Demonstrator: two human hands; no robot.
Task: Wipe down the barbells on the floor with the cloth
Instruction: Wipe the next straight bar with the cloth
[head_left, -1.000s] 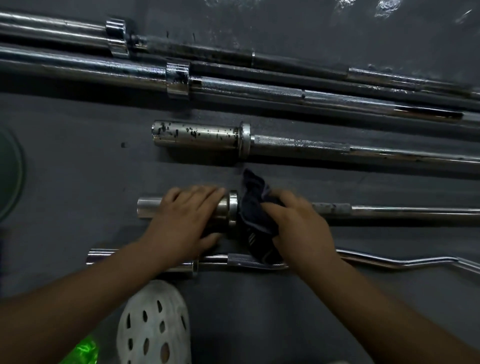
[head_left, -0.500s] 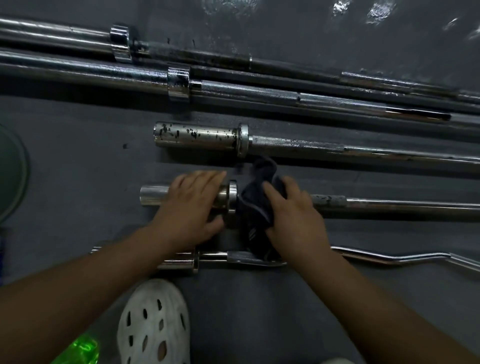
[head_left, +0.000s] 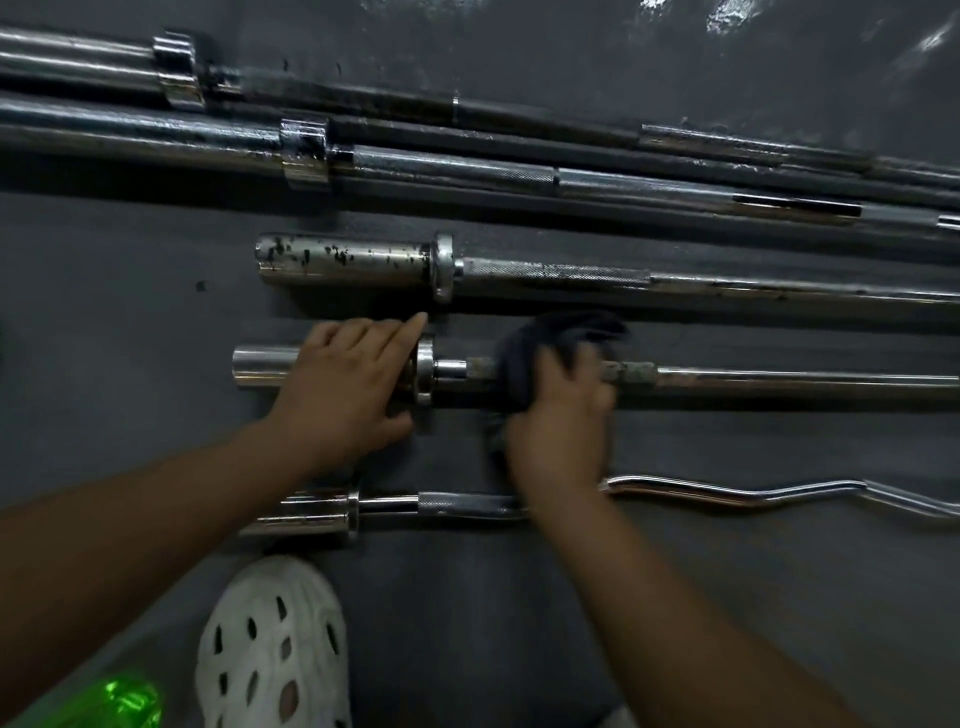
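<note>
Under right hand (head_left: 558, 415) — cloth (head_left: 563, 332) on barbell (head_left: 779, 382)

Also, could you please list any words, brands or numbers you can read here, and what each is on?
None: no readable text shows on the barbells, the cloth or the white shoe.
The green object is too blurred to tell.

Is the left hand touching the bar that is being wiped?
Touching. The head view shows the left hand lying across the bar, covering part of its sleeve.
</note>
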